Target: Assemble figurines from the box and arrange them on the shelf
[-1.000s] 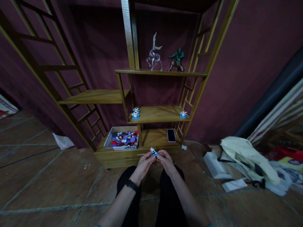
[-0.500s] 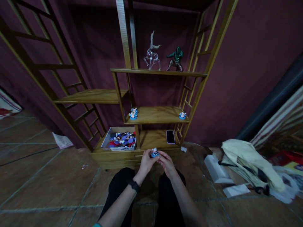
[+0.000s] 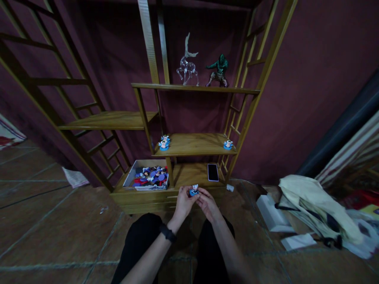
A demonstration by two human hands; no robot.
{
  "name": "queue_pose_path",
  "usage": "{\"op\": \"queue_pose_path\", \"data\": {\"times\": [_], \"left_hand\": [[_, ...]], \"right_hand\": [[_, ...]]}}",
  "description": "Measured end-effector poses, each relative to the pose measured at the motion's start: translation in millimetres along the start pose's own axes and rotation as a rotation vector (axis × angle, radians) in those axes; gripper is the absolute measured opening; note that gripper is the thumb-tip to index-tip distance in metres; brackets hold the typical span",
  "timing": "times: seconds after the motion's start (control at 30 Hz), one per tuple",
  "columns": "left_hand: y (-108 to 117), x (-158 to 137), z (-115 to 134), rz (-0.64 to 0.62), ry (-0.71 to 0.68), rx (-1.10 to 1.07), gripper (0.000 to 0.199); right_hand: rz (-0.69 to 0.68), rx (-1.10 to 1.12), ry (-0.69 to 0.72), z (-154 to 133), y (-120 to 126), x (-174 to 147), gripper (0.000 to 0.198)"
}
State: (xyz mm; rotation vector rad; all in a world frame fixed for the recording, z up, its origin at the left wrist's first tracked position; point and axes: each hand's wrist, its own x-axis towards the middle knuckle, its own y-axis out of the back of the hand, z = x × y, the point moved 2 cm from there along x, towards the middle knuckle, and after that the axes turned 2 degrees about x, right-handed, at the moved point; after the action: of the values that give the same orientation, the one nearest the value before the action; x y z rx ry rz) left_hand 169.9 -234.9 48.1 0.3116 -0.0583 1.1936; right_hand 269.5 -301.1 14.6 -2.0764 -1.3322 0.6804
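Observation:
A small white-and-dark figurine (image 3: 194,190) on a round blue base is held between both hands, in front of the cabinet's drawers. My left hand (image 3: 184,201) pinches the base from the left, and my right hand (image 3: 207,204) has its fingers closed on the right side of it. On the shelf above, two similar blue-based figurines (image 3: 164,143) stand one behind the other at the left end. Another blue-based figurine (image 3: 227,144) stands alone at the right end. An open cardboard box (image 3: 129,179) with many small figurines rests at the lower left.
A phone (image 3: 212,172) lies on the bottom shelf. Higher up, a clear deer ornament (image 3: 187,67) and a green hooded figure (image 3: 219,71) share a wooden shelf (image 3: 195,88). White boxes (image 3: 274,215) and a pale cloth bag (image 3: 314,201) lie on the floor at right.
The view has shifted slightly, with the shelf's left side sliding left in the picture. Both hands keep hold of the figurine, which appears turned a little.

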Motion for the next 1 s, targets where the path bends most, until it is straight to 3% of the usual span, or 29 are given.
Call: {"op": "queue_pose_path", "data": {"times": [0.13,0.4,0.77,1.0], "left_hand": [[-5.8,4.2,-7.9,-0.089,0.052,-0.117,0.039],[-9.6,14.7,-17.8,-0.099,0.146,-0.209,0.043],[-10.8,23.9,-4.8,-0.213,0.271,-0.384,0.039],[-14.0,28.7,-6.9,-0.217,0.268,-0.425,0.038]], "right_hand": [[-0.019,0.027,0.029,-1.3,2.6,6.7,0.03],[0.009,0.025,0.043,-6.5,3.8,15.0,0.032],[0.031,0.055,0.056,-4.6,7.4,29.3,0.028],[0.034,0.049,0.046,-4.1,8.6,32.3,0.022]]}}
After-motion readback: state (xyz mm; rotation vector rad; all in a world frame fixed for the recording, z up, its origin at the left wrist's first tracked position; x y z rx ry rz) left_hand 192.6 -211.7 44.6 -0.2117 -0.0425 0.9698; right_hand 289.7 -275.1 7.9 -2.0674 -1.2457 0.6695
